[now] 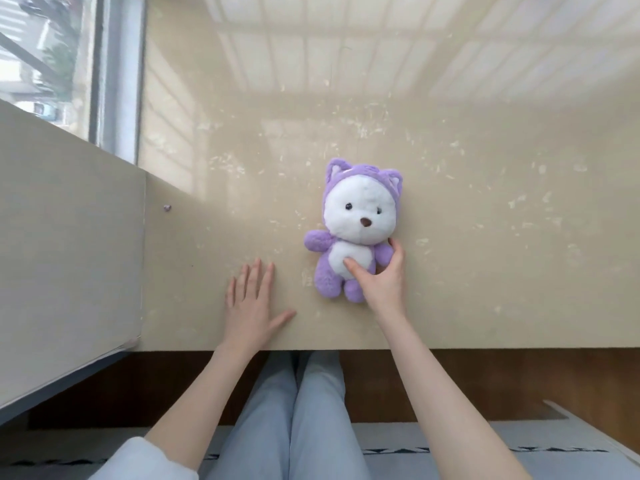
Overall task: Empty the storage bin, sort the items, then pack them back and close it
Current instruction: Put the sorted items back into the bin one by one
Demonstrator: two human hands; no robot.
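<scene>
head view, right grip (pixel 382 278) pinching plush (pixel 360 209)

One plush (pixel 360 216), one table (pixel 485 237), two hands, the right hand (pixel 384 278) on the plush and the left hand (pixel 251 303) left of it, and one tiny purple bit (pixel 167 207) farther left.

A purple plush (pixel 360 216) with a white face lies on its back on the glossy beige worktop (pixel 485 237), head pointing away from the person. The right hand (pixel 382 277) grips its body, thumb on the white belly and fingers round its side. The left hand (pixel 251 303) rests flat on the worktop to the plush's left, apart from it, fingers spread. A beige panel (pixel 69 237) borders the worktop on the left, below a window (pixel 45 57).
</scene>
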